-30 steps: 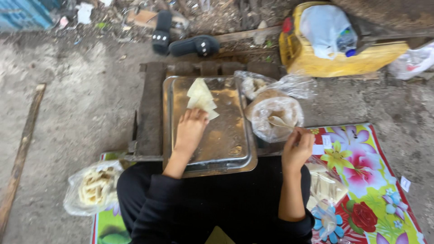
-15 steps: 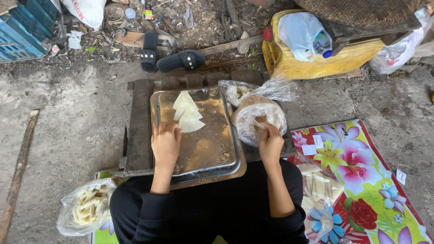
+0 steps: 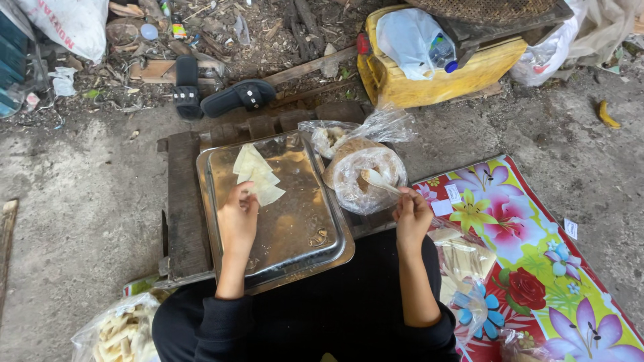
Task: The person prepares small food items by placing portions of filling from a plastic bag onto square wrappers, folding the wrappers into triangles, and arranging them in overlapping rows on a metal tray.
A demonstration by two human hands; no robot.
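Steel tray point(image 3: 221, 221) rim beside hands point(image 3: 239, 218)

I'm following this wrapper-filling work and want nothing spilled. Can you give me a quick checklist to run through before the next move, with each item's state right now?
1. Left hand steadies the pale triangular wrapper sheets: ok, fingers rest on their lower edge.
2. Wrappers lie inside the rectangular metal tray: ok.
3. Right hand grips the small pale spoon: ok.
4. Spoon sits over the plastic-lined round bowl of filling: ok.
5. Spoon loaded with filling: cannot tell.
6. Tray rests flat on the dark wooden board: ok, though its near corner overhangs.
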